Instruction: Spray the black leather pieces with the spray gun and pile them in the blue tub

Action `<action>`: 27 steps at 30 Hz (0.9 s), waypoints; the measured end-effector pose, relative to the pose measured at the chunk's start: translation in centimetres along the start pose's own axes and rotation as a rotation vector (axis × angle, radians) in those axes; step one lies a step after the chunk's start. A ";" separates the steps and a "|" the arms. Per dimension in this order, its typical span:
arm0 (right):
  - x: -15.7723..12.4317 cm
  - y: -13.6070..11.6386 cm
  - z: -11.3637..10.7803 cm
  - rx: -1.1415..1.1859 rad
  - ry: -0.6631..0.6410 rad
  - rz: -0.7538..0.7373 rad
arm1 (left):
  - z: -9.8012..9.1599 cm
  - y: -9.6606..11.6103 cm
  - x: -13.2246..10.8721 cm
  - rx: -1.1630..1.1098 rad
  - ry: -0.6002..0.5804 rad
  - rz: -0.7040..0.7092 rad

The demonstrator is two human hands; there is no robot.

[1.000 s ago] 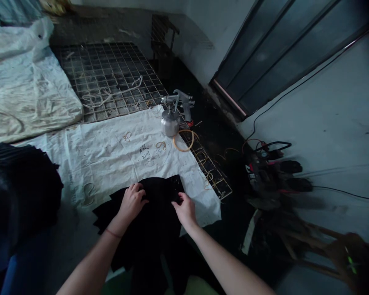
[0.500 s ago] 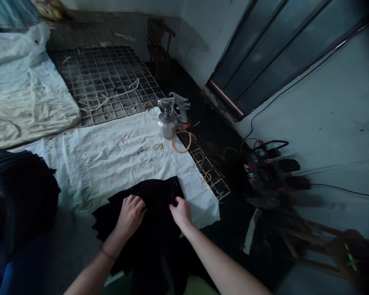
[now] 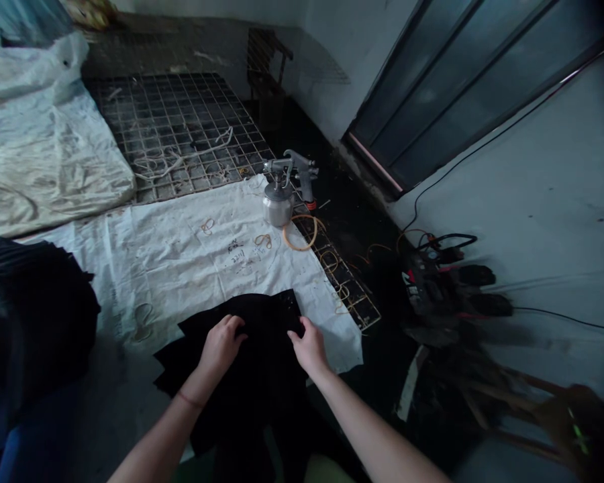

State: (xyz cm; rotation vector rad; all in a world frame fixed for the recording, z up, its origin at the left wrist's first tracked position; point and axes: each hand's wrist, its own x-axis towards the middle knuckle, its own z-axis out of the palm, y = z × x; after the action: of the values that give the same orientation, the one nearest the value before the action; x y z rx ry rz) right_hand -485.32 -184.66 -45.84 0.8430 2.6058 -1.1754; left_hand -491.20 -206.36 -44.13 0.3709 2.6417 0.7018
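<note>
Black cloth pieces (image 3: pixel 262 376) lie layered in front of me, their pointed edges fanned out on the left. My left hand (image 3: pixel 224 343) rests on the top layer with its fingers curled and closed on the cloth. At the right edge, my right hand (image 3: pixel 309 345) pinches the same cloth between thumb and fingers. The cloth's near part hangs down toward my lap, and its folds are too dark to make out. Further left sits a thick stack of similar black cloth (image 3: pixel 35 322).
A white sheet (image 3: pixel 181 268) with handwriting and loose rubber bands covers part of a wire grid (image 3: pixel 176 121). Beyond the cloth stands a metal spray gun (image 3: pixel 279 201) with an orange hose. A dark machine (image 3: pixel 437 282) and a wooden stool (image 3: pixel 523 402) are on the right.
Both hands have shifted slightly right in view. The right hand sits a little further from the left one along the cloth's edge. The whole view has also drifted slightly.
</note>
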 end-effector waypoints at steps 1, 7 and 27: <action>-0.2 0.0 0.0 0.009 0.003 -0.006 | 0.3 -0.2 -0.1 -0.018 0.030 0.007; 0.1 -0.4 0.4 -0.090 -0.011 -0.034 | 0.3 -0.4 0.2 0.026 0.043 -0.037; -0.8 -0.1 0.4 -0.206 0.206 -0.307 | -1.9 2.0 -0.2 0.335 -0.146 0.011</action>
State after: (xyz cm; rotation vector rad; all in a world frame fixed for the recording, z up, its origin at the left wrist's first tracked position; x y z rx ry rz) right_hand -484.79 -185.34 -45.76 0.5645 3.0440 -0.8998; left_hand -491.54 -205.52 -41.51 0.5073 2.6148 0.2211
